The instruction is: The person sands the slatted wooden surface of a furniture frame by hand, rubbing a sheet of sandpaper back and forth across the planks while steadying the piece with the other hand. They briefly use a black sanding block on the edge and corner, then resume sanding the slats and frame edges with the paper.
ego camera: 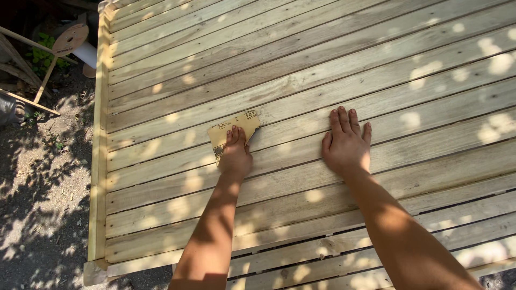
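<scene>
We press our left hand (235, 154) with closed fingers on a sheet of sandpaper (232, 132) lying on the slatted wooden panel (301, 80); our right hand (346, 144) rests open and flat, holding nothing.

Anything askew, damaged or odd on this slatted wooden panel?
Nothing stands out. The slats of the wooden panel run parallel and look intact; the left hand presses the sandpaper sheet flat, and the right hand rests flat beside it.
</scene>
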A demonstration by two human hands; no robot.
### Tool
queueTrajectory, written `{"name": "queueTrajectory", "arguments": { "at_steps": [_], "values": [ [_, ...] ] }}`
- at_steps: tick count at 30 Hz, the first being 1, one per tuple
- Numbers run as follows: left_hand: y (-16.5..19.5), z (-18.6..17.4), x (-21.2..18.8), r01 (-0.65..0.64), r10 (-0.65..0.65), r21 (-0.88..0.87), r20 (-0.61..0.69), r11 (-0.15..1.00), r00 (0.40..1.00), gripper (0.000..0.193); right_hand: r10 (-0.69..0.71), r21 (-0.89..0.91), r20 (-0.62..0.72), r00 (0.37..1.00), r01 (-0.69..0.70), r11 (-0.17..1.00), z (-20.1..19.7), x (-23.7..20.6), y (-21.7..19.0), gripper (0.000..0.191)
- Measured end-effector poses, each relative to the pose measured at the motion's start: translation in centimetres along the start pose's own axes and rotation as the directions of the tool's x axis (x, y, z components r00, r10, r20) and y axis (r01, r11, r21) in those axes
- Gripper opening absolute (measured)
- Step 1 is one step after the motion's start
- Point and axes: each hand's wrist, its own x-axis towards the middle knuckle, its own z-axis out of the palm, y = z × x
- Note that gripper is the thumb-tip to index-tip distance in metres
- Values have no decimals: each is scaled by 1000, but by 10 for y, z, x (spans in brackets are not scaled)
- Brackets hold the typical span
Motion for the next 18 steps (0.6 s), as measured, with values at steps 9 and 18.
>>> {"name": "queueTrajectory", "arguments": {
  "at_steps": [9,18],
  "values": [
    [96,32,-5,-131,135,-92,44,987,990,62,-4,1,-24,1000,4,1000,6,2,4,65],
    [52,25,27,-84,82,-93,-26,992,996,56,-15,-53,-53,998,13,998,9,3,8,64]
  ]
}}
